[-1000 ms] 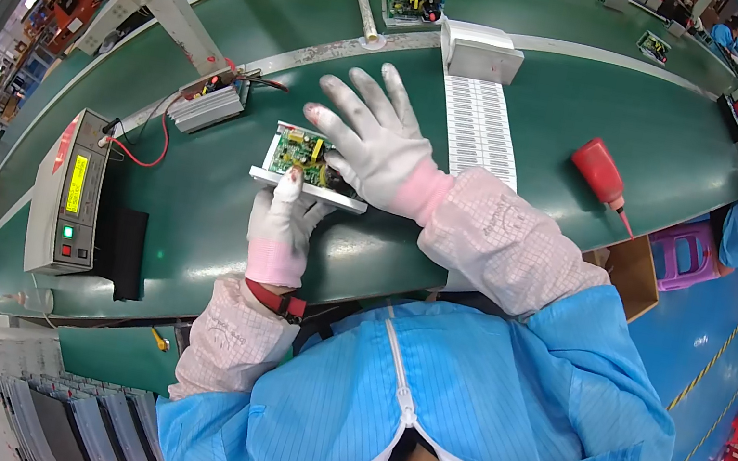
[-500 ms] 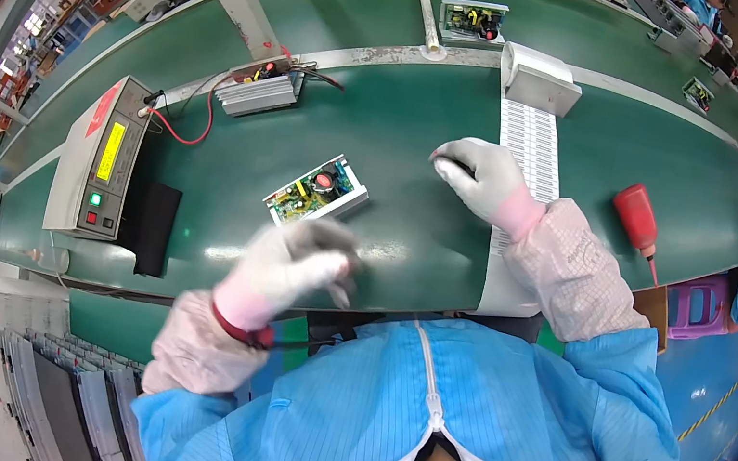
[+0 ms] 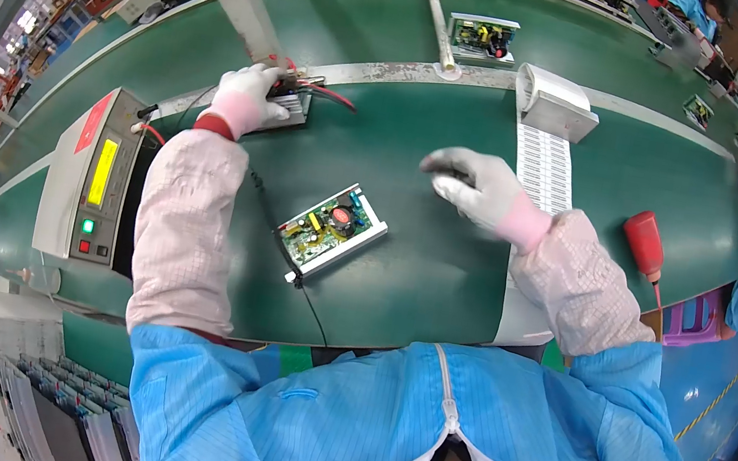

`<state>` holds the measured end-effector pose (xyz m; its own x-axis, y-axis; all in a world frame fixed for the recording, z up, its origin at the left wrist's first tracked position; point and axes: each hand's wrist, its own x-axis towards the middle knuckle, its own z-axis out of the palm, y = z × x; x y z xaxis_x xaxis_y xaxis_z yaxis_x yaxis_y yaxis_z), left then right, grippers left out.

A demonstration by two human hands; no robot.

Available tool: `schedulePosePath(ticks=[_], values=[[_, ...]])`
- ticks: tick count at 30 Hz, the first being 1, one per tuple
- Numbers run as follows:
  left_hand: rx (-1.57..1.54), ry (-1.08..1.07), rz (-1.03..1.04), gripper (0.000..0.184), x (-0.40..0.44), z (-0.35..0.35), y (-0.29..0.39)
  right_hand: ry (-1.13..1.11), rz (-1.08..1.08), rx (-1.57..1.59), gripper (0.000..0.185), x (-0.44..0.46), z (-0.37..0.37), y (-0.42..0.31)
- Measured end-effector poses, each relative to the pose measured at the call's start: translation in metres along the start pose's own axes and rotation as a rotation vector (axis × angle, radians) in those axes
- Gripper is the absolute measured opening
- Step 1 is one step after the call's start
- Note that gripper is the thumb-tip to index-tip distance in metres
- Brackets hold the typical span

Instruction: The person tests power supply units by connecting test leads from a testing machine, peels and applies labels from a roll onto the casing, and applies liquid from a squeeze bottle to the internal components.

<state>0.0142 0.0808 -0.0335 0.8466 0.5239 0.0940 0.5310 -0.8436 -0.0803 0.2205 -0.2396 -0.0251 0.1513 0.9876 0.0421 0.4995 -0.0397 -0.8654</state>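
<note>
In the head view, the circuit board [image 3: 320,232] lies aslant on the green table [image 3: 416,297], left of the middle and nearer the near edge than the far rail, its pale metal frame [image 3: 347,250] turned towards the near right corner. A thin black cord [image 3: 312,311] shows just beside the frame's near end and runs to the table's near edge.

The left hand [image 3: 246,101], gloved, reaches to the finned metal unit [image 3: 290,110] by the far edge, left of the middle. Its fingers are at the unit's wired end; whether they grip or only touch, I cannot tell. The right hand [image 3: 485,191] is raised over the table, right of the board, fingers loosely curled, a modest gap to the thumb, nothing seen in it. Beyond it lies the label strip [image 3: 547,172]; the red bottle [image 3: 645,243] is near the table's right side, and the tester [image 3: 95,175] stands at its left.

The board should be light to moderate in weight, stiff along the metal, but fragile on top, where small parts and the round component [image 3: 343,215] stand proud. Best hold it by the frame's long side and the opposite edge; smooth metal may slip in gloves.
</note>
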Motion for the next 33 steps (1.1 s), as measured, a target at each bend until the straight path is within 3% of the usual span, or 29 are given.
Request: schedulePosePath(ticks=[4, 7, 8, 10, 12, 14, 18, 20, 24, 26, 27, 29, 30, 31, 33], values=[[-0.252, 0.19, 0.039, 0.054, -0.036, -0.019, 0.029, 0.167, -0.112, -0.103, 0.036, 0.035, 0.007, -0.006], [-0.02, 0.294, 0.079, 0.053, -0.065, -0.007, 0.04, 0.182, -0.266, -0.191, 0.043, 0.068, 0.031, -0.004], [0.116, 0.447, 0.144, 0.058, -0.074, 0.012, 0.037, 0.169, -0.325, -0.216, 0.045, 0.08, 0.044, -0.001], [0.18, 0.241, 0.059, 0.065, -0.087, 0.008, 0.053, 0.123, -0.314, -0.318, 0.042, 0.098, 0.069, -0.003], [0.161, 0.32, 0.022, 0.071, -0.09, 0.022, 0.051, -0.175, -0.079, -0.365, 0.037, 0.105, 0.072, -0.027], [0.172, 0.399, 0.056, 0.073, -0.089, 0.029, 0.048, -0.108, -0.099, -0.438, 0.029, 0.112, 0.089, -0.016], [0.157, 0.363, 0.019, 0.073, -0.091, 0.033, 0.046, -0.043, -0.271, -0.301, 0.027, 0.118, 0.1, -0.007], [0.137, 0.342, 0.002, 0.073, -0.095, 0.034, 0.043, 0.17, -0.284, -0.001, 0.028, 0.11, 0.092, -0.006], [0.12, 0.272, -0.064, 0.071, -0.098, 0.024, 0.051, 0.173, 0.052, 0.385, 0.033, 0.088, 0.066, 0.01], [0.041, 0.353, -0.076, 0.068, -0.102, 0.012, 0.055, 0.204, 0.158, 0.417, 0.03, 0.083, 0.063, 0.03], [0.02, 0.362, -0.161, 0.066, -0.11, 0.002, 0.06, 0.223, 0.115, 0.492, 0.03, 0.086, 0.062, 0.043], [-0.093, 0.502, -0.173, 0.061, -0.128, -0.038, 0.077, 0.221, 0.214, 0.635, 0.032, 0.081, 0.055, 0.034], [-0.081, 0.474, -0.277, 0.061, -0.138, -0.063, 0.092, 0.232, 0.249, 0.709, 0.033, 0.083, 0.055, 0.034], [0.097, 0.623, -0.216, 0.06, -0.153, -0.073, 0.095, 0.226, 0.246, 0.668, 0.032, 0.082, 0.055, 0.033], [0.091, 0.59, -0.295, 0.062, -0.189, -0.104, 0.11, 0.263, 0.177, 0.549, 0.03, 0.088, 0.061, 0.05]])
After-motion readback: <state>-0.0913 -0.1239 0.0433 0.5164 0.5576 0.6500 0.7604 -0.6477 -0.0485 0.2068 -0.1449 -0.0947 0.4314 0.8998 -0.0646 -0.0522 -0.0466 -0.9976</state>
